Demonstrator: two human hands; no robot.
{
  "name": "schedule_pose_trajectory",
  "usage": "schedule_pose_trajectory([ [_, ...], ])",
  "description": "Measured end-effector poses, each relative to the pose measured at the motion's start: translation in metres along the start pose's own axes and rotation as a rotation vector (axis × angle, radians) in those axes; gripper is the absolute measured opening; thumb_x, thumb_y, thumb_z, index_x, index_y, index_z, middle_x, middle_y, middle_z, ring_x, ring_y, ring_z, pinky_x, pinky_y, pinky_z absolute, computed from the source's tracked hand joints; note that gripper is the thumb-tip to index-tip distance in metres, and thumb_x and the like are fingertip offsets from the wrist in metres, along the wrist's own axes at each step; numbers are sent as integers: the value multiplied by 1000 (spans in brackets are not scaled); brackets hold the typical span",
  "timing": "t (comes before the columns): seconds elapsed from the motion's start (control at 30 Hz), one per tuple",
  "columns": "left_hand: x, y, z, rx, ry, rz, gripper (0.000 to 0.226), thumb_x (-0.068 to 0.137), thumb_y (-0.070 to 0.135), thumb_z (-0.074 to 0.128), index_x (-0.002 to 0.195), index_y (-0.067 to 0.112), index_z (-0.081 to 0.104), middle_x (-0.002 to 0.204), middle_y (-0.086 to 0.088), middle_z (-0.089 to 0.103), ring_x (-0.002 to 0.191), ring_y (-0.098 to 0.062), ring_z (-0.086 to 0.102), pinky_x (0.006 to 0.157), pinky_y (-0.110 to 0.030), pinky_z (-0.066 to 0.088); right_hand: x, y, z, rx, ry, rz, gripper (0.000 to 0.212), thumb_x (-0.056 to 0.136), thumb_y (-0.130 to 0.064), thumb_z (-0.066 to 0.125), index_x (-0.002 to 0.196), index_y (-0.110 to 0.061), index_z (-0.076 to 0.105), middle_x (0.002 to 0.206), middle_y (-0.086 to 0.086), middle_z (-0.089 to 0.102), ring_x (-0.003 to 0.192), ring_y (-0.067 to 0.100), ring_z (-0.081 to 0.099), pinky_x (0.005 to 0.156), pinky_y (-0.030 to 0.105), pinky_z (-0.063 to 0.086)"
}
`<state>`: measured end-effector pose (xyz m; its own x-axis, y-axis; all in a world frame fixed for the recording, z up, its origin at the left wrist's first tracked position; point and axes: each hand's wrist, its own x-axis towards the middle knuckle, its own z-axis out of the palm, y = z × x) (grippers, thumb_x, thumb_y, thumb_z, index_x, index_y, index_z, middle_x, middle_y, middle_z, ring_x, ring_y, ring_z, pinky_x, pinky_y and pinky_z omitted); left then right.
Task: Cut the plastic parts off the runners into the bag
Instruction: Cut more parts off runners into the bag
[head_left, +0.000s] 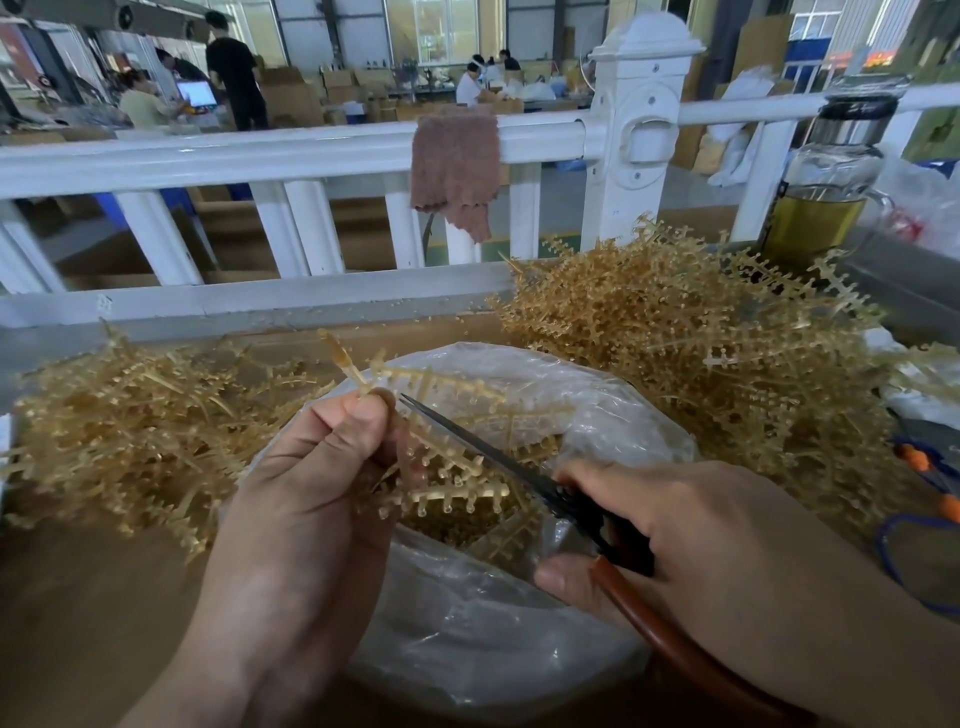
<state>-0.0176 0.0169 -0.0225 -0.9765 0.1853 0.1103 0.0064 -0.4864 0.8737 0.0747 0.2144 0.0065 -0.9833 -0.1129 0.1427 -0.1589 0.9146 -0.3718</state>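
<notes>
- Our left hand (306, 467) pinches a runner (452, 493) by its stem.
- Our right hand (675, 525) grips the scissors (483, 452), with its fingers curled round the handles.
- The stem points up and away from us. The runner's arms spread out to the right and down, over the open bag (493, 639).
- The scissors come in from the right. The blades point up and to the left, and the tip is just beside our left hand, where it pinches.
- The blades look nearly shut. They lie between the top arm and the low arm of the runner.
- We think the next snip needs the blades on an arm, so the bits drop straight into the bag.
- Small parts (447, 535) lie in the bag already.
- The tip is close to our left fingers, so we must take care.
- A pile (130, 431) of runners lies left of the bag. A bigger pile (701, 353) lies to the right.
</notes>
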Motion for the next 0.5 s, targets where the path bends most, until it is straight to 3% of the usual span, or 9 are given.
schedule_pose_trajectory([
  [0.17, -2, -1, 2, 13, -26, 23, 18, 88, 19, 60, 73, 20, 69, 73, -3, 62, 66, -12, 59, 73, -31, 45, 0, -1, -2, 52, -27, -5, 83, 63, -91, 22, 130, -43, 31, 98, -26, 67, 84, -5, 62, 74, 21, 54],
  [0.27, -3, -1, 5, -13, -31, 38, 23, 86, 17, 59, 67, 22, 70, 70, -1, 63, 63, -10, 60, 64, -21, 53, 0, -2, -3, 58, -21, -4, 82, 64, -91, 24, 130, -42, 29, 102, -26, 66, 86, -5, 62, 76, 22, 54],
  [0.37, -4, -1, 8, -22, -33, 44, 27, 85, 17, 58, 63, 23, 71, 68, 1, 64, 61, -7, 60, 62, -17, 53, 1, -2, -2, 45, -15, -10, 79, 65, -90, 25, 126, -41, 37, 91, -24, 66, 78, -5, 62, 69, 21, 55],
  [0.5, -5, -2, 10, -23, -24, 34, 26, 84, 16, 58, 63, 23, 72, 68, 2, 64, 62, -7, 61, 66, -21, 52, 0, -1, 0, -4, 24, -8, 78, 67, -87, 24, 122, -37, 46, 76, -19, 62, 71, -3, 60, 63, 20, 52],
])
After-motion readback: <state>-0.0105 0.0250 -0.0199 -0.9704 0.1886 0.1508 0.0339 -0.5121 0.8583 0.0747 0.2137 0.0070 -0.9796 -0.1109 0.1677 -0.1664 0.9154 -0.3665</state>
